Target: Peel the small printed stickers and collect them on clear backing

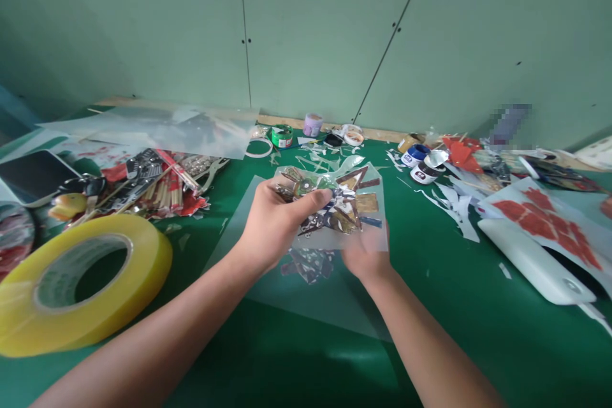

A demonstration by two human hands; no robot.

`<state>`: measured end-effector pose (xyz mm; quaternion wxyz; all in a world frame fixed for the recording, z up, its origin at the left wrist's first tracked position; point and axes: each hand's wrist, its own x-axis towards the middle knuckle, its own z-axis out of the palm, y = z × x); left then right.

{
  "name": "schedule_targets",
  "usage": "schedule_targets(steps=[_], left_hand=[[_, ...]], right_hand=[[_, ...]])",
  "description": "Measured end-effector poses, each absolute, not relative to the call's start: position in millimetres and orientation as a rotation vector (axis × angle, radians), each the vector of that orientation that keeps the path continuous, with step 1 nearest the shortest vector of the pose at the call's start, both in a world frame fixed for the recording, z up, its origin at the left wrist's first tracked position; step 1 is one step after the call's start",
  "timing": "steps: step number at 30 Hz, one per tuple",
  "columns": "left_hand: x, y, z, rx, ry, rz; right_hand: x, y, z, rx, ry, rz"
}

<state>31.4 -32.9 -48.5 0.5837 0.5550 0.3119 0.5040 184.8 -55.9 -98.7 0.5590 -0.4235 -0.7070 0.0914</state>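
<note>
Above the green mat, both hands hold up a clear plastic sheet (363, 229) covered with small cut pieces of shiny foil and coloured paper. My left hand (275, 220) grips its left edge, thumb pressed on top. From underneath, my right hand (366, 258) supports the sheet, its fingers mostly hidden behind it. A second clear sheet (306, 293) lies flat on the mat below, with a dark cut-out scrap (310, 264) on it.
A big yellow tape roll (81, 280) lies at the left. Behind it are chopsticks and red scraps (167, 188). Small jars and tape rolls (421, 162) line the back. White paper cuttings (454, 201) and a white tray with red pieces (540, 229) sit right.
</note>
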Motion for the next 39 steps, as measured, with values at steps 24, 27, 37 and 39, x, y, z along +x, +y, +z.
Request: schedule_targets(steps=[24, 27, 37, 39], left_hand=[[28.2, -33.8, -39.2, 1.43, 0.793, 1.184], [29.4, -35.3, -41.6, 1.441, 0.798, 1.19], [32.9, -38.1, -43.3, 1.346, 0.799, 1.196], [33.0, -38.2, -41.7, 1.352, 0.811, 1.198]], right_hand=[[182.9, -57.3, -94.6, -1.012, -1.647, 0.313], [186.9, -55.1, -103.9, -1.077, -1.662, 0.14], [184.2, -57.6, -92.7, -0.946, -1.64, 0.047], [182.7, -58.1, -91.3, -0.942, -1.626, 0.167]])
